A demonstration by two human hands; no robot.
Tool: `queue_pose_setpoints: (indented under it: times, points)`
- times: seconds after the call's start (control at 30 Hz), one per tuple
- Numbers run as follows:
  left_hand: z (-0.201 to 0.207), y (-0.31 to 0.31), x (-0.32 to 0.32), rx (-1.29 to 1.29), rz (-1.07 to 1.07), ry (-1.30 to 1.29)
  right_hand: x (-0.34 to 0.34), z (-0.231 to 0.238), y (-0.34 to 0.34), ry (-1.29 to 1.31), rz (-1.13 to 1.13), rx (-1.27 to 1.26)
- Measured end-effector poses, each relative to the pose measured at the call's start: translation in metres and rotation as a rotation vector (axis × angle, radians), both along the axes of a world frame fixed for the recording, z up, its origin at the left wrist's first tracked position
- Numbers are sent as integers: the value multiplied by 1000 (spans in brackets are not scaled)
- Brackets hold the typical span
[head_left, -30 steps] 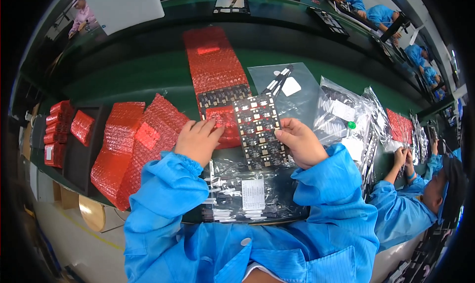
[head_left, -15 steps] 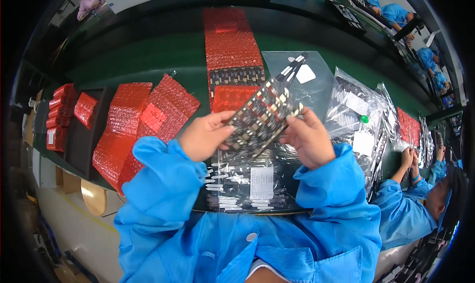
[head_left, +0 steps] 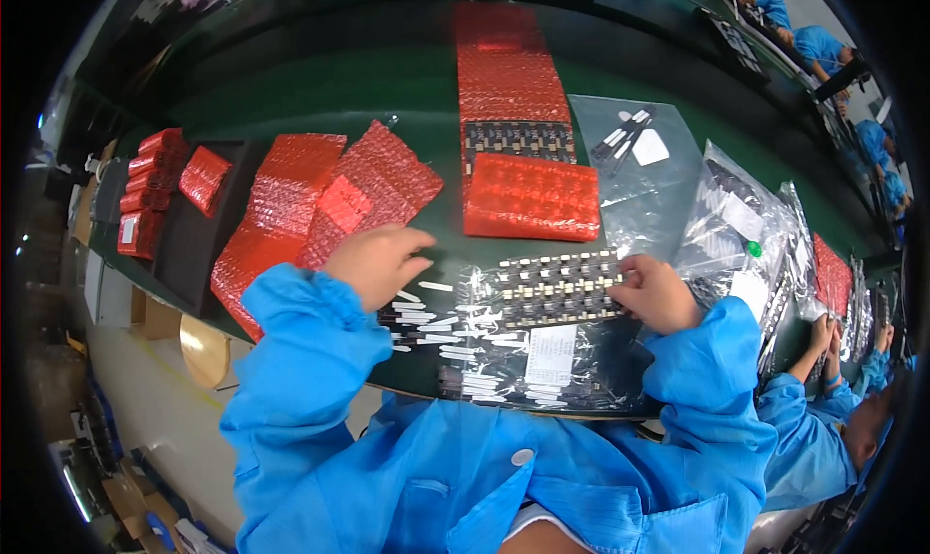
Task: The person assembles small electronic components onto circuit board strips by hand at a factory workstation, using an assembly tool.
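A dark circuit board panel (head_left: 552,291) with rows of light-coloured parts lies across the upper part of a clear plastic bag (head_left: 591,365). My right hand (head_left: 662,294) pinches the panel's right end between thumb and fingers. To the left, my left hand (head_left: 381,263) is empty, thumb and forefinger apart, just above loose white-tipped dark strips (head_left: 426,326). Beyond the panel, a folded red bubble-wrap bundle (head_left: 533,198) rests on a long red bubble-wrap sheet (head_left: 509,65). More dark boards (head_left: 518,139) lie on that sheet, partly covered by the bundle.
Red bubble-wrap sheets (head_left: 291,181) spread at left, beside a dark tray (head_left: 194,263) and stacked red bundles (head_left: 145,196). Clear bags of strips (head_left: 741,215) lie at right. A co-worker in blue (head_left: 809,433) works close by on the right. The green bench's near edge curves in front of me.
The panel, held up in both hands before, is now down on the clear bag. My left hand has let go and moved left; my right still grips one end. The view has shifted.
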State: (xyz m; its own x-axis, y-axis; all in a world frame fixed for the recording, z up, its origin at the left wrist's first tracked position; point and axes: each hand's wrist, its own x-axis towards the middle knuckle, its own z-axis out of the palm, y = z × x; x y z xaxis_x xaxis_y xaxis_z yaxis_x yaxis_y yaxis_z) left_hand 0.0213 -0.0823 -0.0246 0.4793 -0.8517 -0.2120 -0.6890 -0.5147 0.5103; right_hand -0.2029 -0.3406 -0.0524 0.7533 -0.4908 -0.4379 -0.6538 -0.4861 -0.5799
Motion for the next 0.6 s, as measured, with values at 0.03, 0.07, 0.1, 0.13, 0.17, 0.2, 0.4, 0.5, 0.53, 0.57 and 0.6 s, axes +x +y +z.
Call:
queue_pose_setpoints:
  times: [0.03, 0.07, 0.1, 0.13, 0.17, 0.2, 0.4, 0.5, 0.53, 0.57, 0.6]
  points:
    - [0, 9, 4, 10, 7, -4, 1, 1, 3, -4, 7, 10]
    - [0, 17, 6, 73, 37, 22, 1, 7, 7, -11, 18, -167]
    - [-1, 23, 6, 134, 67, 49, 2, 12, 9, -18, 26, -345]
    - [-3, 27, 3, 140, 78, 47, 6, 17, 11, -23, 36, -338]
    - [-10, 29, -1, 62, 21, -40, 10, 21, 14, -14, 74, -291]
    - [-17, 31, -4, -15, -38, -127, 14, 23, 17, -5, 110, -245]
    - [-39, 37, -4, -28, -251, -356, 18, 13, 34, -212, 270, -262]
    - [-36, 36, -5, -32, -288, -361, 21, 11, 36, -198, 284, -251]
    - [-35, 34, -4, -15, -290, -359, 21, 12, 35, -199, 296, -245]
    - [-35, 33, -3, -18, -290, -357, 22, 12, 35, -200, 308, -239]
    - [-35, 31, -2, 16, -289, -341, 22, 13, 35, -197, 307, -241]
